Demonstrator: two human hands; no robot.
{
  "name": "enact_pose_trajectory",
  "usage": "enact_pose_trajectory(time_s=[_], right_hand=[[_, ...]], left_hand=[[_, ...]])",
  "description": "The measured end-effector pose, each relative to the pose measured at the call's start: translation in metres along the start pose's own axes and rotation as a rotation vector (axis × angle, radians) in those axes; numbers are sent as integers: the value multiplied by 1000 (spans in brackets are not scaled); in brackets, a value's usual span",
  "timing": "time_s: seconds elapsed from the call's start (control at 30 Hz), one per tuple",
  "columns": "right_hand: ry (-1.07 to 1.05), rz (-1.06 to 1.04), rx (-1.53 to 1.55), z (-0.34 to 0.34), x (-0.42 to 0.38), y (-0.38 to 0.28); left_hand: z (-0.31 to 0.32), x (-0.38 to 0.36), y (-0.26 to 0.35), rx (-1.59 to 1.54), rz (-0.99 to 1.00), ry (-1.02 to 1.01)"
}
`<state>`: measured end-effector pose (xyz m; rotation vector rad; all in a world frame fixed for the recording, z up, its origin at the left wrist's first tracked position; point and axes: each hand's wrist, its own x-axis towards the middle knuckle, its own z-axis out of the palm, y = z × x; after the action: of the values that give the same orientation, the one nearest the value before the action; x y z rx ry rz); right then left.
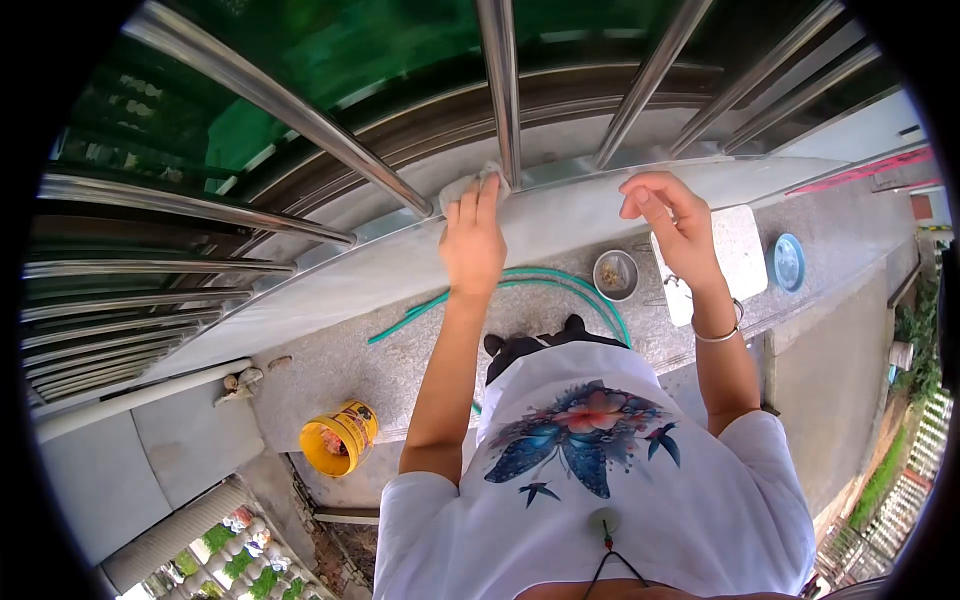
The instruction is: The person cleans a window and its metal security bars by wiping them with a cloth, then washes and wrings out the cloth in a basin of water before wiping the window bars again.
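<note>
My left hand presses a pale, damp-looking cloth onto the metal sill rail, beside the foot of an upright metal bar. Its fingers point up over the cloth and hide part of it. To the right, my right hand hangs in the air just below the rail, fingers loosely bent and nothing visible in them. A bracelet circles that wrist. Behind the bars is green-tinted window glass.
Below lie a green hose, a metal bowl with scraps in it, a white board and a blue basin. A yellow bucket stands at lower left. More bars run along the left.
</note>
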<state>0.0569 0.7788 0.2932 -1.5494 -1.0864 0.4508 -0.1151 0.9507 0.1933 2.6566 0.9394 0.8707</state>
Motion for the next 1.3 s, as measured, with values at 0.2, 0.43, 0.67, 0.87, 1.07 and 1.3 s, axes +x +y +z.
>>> enact_pose_trajectory(time_s=[0.2, 0.43, 0.67, 0.87, 1.07, 1.3], right_hand=[[256, 502, 4, -59, -150, 154], [324, 1249, -637, -31, -422, 217], [626, 1752, 238, 90, -588, 153], [1023, 1693, 496, 103, -648, 112], [1521, 1537, 208, 68, -702, 99], [1597, 1478, 362, 1, -691, 120]], left_hand=[[-22, -15, -20, 72, 3, 12], [-2, -42, 2, -320, 96, -247], [76, -87, 36, -628, 68, -761], [156, -94, 140, -438, 154, -853], [258, -114, 270, -682, 163, -906], [339, -129, 405, -620, 186, -939]])
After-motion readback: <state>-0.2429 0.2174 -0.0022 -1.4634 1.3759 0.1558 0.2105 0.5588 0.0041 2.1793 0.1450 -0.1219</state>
